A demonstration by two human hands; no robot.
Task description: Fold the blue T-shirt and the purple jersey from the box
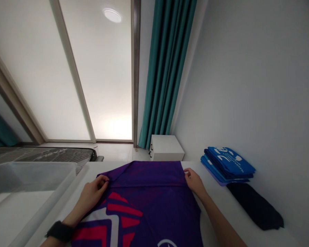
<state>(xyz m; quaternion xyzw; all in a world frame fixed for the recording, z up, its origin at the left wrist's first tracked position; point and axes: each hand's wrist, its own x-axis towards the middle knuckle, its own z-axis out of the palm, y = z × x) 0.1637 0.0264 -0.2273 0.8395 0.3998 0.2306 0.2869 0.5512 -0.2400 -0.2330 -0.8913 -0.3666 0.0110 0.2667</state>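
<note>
A purple garment (154, 202) with red and white chevron print lies spread on the white table (221, 206) in front of me. My left hand (92, 193) pinches its far left corner, fingers closed on the cloth. My right hand (194, 180) grips the far right corner the same way. The far edge of the garment is folded over between my hands. A black watch sits on my left wrist.
A stack of folded blue garments (228, 164) lies at the right by the wall, with a dark folded cloth (254, 206) just in front of it. A clear plastic bin (28, 185) stands at the left. A small white cabinet (166, 147) and teal curtain (167, 68) are beyond the table.
</note>
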